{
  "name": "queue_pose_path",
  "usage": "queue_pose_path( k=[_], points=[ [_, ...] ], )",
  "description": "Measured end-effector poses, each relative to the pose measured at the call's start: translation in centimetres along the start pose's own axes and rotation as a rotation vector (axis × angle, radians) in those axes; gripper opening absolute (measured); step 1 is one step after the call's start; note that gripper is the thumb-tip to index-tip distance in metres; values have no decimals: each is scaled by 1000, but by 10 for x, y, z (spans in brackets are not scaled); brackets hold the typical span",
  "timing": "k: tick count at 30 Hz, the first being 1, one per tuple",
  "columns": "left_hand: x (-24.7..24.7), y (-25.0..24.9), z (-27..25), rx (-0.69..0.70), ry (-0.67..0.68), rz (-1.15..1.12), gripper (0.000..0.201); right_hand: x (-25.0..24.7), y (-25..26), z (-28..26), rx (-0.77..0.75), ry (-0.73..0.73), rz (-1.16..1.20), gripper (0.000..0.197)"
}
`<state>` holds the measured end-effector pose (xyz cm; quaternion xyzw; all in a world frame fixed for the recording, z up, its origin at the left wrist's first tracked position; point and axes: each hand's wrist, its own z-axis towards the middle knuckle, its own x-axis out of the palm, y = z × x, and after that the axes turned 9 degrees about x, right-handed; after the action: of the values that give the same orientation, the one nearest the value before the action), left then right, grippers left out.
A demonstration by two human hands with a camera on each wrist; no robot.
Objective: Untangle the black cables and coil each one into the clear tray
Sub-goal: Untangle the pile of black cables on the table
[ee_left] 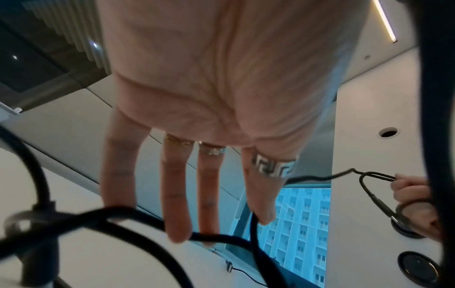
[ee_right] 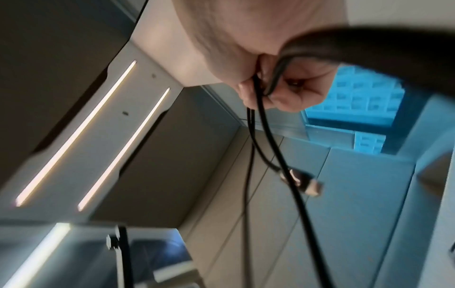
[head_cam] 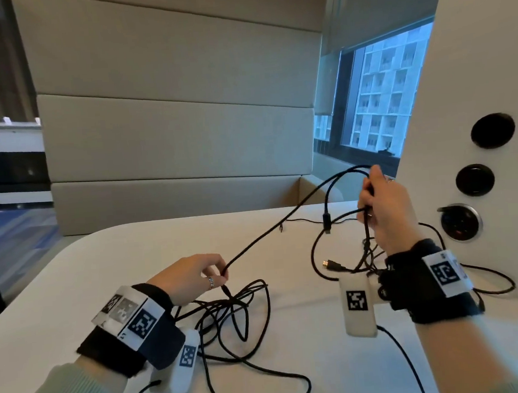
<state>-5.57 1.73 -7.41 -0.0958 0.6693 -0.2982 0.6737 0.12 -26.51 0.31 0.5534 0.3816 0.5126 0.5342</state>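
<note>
Several black cables lie tangled on the white table [head_cam: 132, 262], with the biggest heap of loops [head_cam: 236, 316] just beside my left wrist. My left hand [head_cam: 223, 273] pinches one black cable [head_cam: 284, 217] between thumb and forefinger; in the left wrist view the same cable [ee_left: 253, 220] runs past the ringed forefinger. That cable stretches up and right to my raised right hand [head_cam: 368, 206], which grips a bunch of cable loops [ee_right: 265, 87]. A plug [head_cam: 327, 222] dangles below the right hand and shows as a metal-tipped connector [ee_right: 302, 181]. No clear tray is in view.
Another plug [head_cam: 329, 264] lies on the table under the right hand, and a thin cable with a small plug [head_cam: 282, 227] sits farther back. A white panel on the right carries round black ports [head_cam: 492, 130] and a metal-rimmed socket [head_cam: 461, 222]. A beige padded wall stands behind.
</note>
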Motion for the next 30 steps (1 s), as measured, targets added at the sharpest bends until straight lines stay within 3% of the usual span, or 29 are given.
queue_pose_path(
  k=[3,5,7,11,14,16,18,20,23,25,27,30],
  points=[
    [2,2,1,-14,-55,-14,15,-1,-16,11,-92,-61,-573,25],
    [0,1,1,-14,-124,-13,17,0,-26,10,-127,-61,-1076,41],
    [-2,-4,1,-2,-170,-2,17,8,-29,3,-209,-4,-1280,60],
    [-7,-19,-2,33,-265,29,15,39,-19,-28,-566,358,-1144,71],
    [-11,-30,-5,104,-390,84,11,64,-21,-56,-582,590,-1078,55],
    [-14,-36,-8,176,-488,63,11,76,-29,-64,-548,649,-1084,38],
    [-15,-41,-10,249,-532,16,11,81,-35,-65,-536,627,-1026,24],
    [-14,-46,-11,285,-493,-74,8,78,-35,-59,-535,568,-940,24],
    [-11,-51,-11,241,-272,-336,67,71,-30,-53,-567,426,-858,27],
    [-9,-54,-12,234,-156,-341,94,69,-26,-51,-585,350,-787,29],
    [-7,-53,-13,221,-130,-270,96,67,-23,-50,-588,300,-707,30],
    [-5,-48,-11,189,-141,-280,78,64,-18,-49,-590,282,-586,28]
  ],
)
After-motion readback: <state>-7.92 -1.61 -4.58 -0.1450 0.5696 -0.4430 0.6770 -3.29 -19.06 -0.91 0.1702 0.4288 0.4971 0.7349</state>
